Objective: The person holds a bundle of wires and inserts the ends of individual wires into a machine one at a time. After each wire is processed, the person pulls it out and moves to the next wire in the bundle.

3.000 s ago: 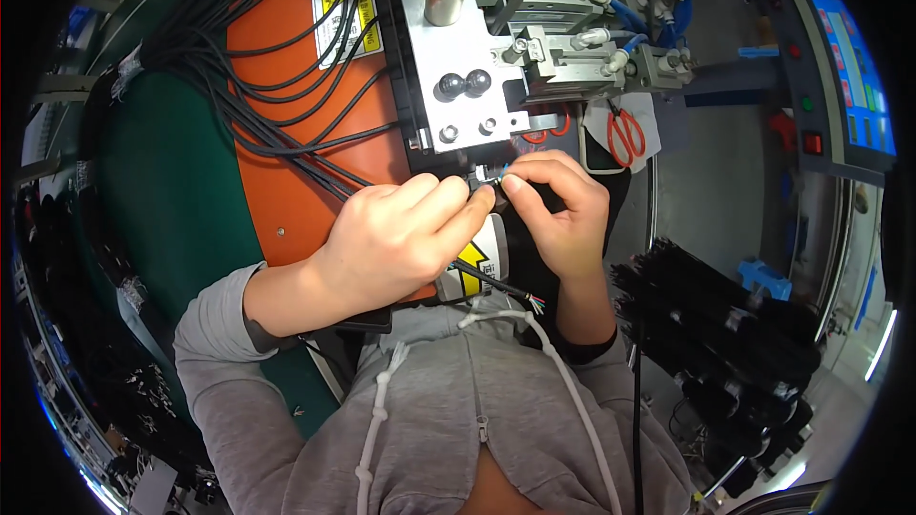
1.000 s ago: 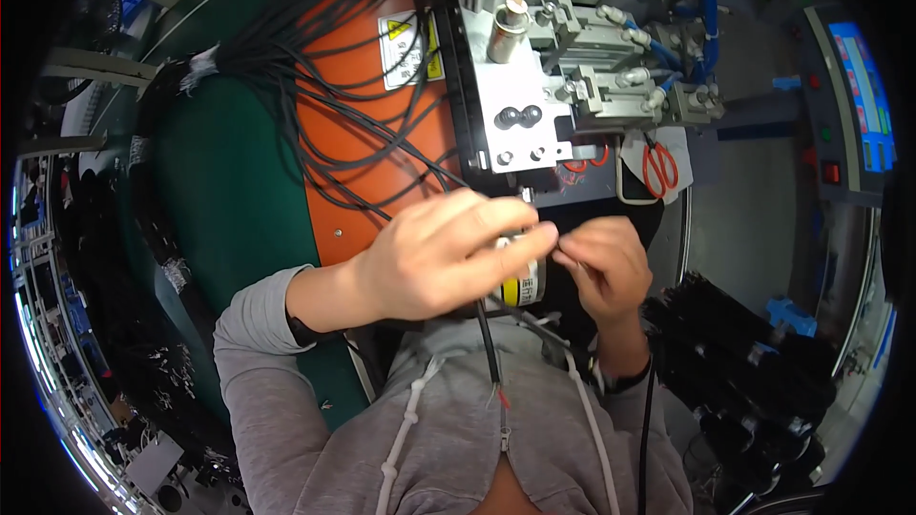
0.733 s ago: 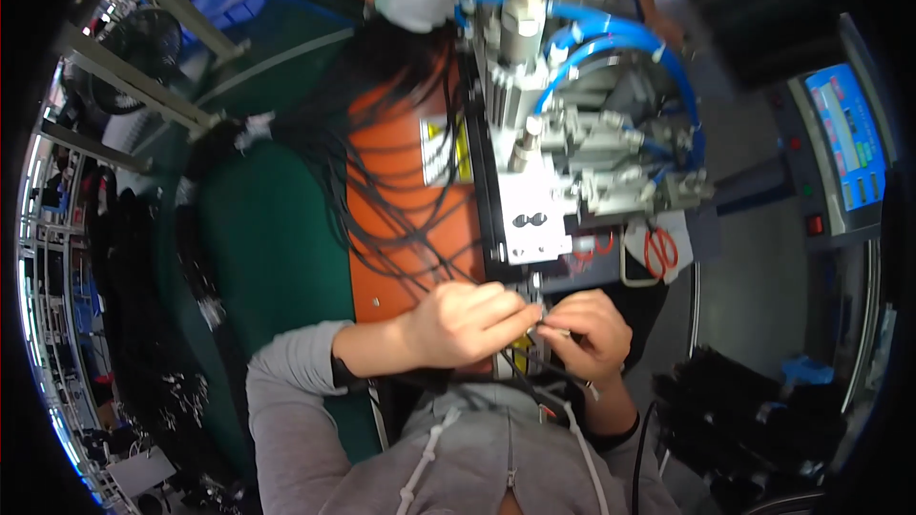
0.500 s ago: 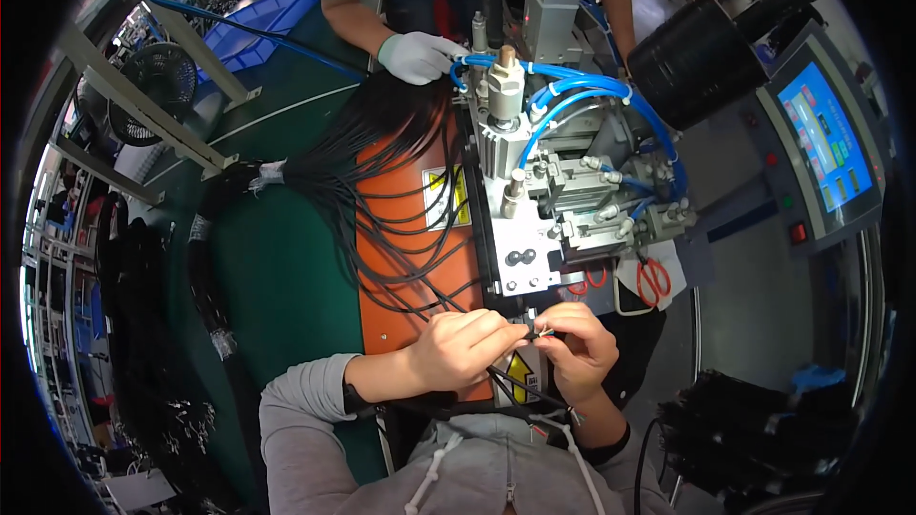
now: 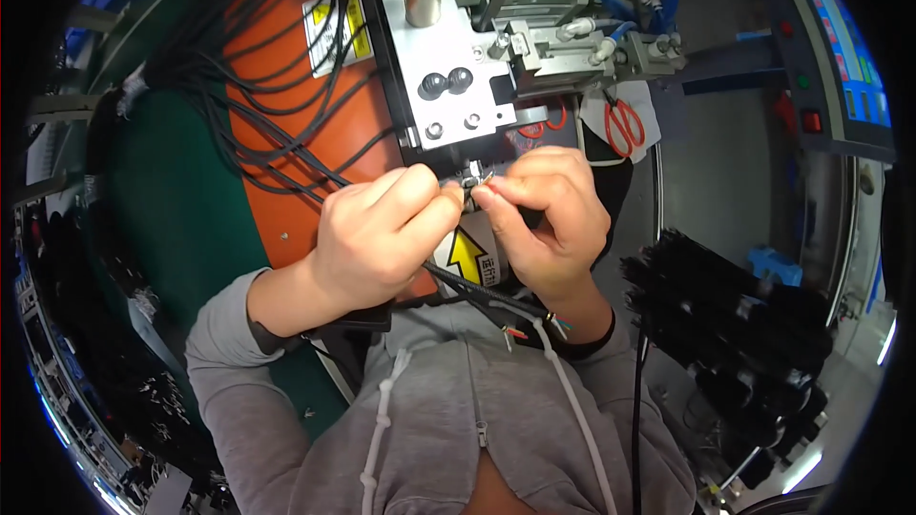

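Head view, looking down: the fingertips [image 5: 447, 196] of the left hand [image 5: 377, 238] and those of the right hand [image 5: 549, 215] are pressed together tip to tip, both pinching a small metal connector piece [image 5: 471, 179] between thumb and forefinger; it is too small to make out in detail. That piece sits right at the fingertips, just under the lower edge of the grey metal plate [image 5: 448, 67] of the press machine. Below the fingers, passing under both palms, a black cable [image 5: 482, 294] runs toward the person's chest, its stripped coloured wire ends [image 5: 515, 331] showing just below the right wrist. A yellow arrow sticker [image 5: 467, 256] shows in the gap between the two hands. Left of the left hand lies an orange panel [image 5: 305, 162] with many loose black cables [image 5: 258, 86] draped across it, and beyond that a green surface [image 5: 162, 210]. Above and to the right of the fingers hang red-handled scissors [image 5: 624, 126]. Further right of the right hand stands a dense bundle of black cables [image 5: 725, 315], and beyond it a control panel with a screen [image 5: 844, 67].
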Available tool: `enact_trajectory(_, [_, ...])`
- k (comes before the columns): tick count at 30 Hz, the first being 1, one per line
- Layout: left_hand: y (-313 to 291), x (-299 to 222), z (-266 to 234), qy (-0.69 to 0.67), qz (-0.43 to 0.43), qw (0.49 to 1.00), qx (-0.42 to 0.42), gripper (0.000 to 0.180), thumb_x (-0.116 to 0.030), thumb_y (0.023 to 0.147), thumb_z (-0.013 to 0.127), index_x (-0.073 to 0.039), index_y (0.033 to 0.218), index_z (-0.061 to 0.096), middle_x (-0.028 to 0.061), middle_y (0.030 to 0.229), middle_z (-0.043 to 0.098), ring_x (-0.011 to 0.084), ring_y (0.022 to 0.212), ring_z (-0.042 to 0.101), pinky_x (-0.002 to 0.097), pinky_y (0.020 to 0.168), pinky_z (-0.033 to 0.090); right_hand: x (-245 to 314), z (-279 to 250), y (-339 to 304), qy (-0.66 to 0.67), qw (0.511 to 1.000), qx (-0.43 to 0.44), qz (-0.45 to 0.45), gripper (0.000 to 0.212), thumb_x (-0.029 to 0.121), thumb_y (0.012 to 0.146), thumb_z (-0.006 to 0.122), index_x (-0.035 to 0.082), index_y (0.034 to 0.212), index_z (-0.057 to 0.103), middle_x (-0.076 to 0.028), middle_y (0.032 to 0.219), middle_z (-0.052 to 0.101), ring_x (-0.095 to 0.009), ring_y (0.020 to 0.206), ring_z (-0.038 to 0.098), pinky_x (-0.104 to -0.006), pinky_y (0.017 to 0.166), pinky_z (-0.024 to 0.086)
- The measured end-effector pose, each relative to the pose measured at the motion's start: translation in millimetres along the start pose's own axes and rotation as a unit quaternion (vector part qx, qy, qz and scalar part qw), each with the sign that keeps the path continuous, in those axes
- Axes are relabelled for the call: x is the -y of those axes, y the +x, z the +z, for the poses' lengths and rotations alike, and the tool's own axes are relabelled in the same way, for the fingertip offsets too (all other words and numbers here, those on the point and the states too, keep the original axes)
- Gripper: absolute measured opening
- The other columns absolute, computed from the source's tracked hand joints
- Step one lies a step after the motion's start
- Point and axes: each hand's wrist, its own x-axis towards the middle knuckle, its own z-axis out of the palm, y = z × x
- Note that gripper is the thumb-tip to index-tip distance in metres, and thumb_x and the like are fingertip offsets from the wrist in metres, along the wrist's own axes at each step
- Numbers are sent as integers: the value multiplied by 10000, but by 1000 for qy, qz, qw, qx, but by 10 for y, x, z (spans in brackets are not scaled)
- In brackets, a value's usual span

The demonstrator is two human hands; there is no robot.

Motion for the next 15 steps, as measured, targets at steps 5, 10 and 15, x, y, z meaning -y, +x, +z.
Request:
enact_trajectory(5, [-58, -28, 32, 23, -1, 1000, -2, 194, -70, 678, 642, -19, 864, 636, 22, 706, 458, 121, 551, 521, 248, 419, 405, 35, -144, -39, -42, 988, 119, 88, 161, -64, 722, 723, 5, 798, 600, -80, 830, 591, -154, 772, 547, -276, 690, 447])
enact_trajectory(10, [-73, -53, 15, 18, -5, 1000, 0, 319, -39, 595, 680, 23, 908, 671, 50, 673, 496, 153, 552, 546, 272, 426, 413, -60, -74, -121, 224, 934, 56, 273, 150, 7, 729, 741, 12, 773, 598, -86, 749, 589, -200, 685, 553, -276, 634, 440])
enact_trajectory(15, [-95, -23, 81, 53, 9, 999, -3, 254, -73, 628, 630, -7, 872, 659, 17, 714, 472, 101, 565, 517, 233, 403, 386, -81, -9, -175, -12, 995, 33, 96, 128, 50, 790, 707, 10, 829, 591, -53, 803, 585, -141, 726, 541, -242, 671, 425])
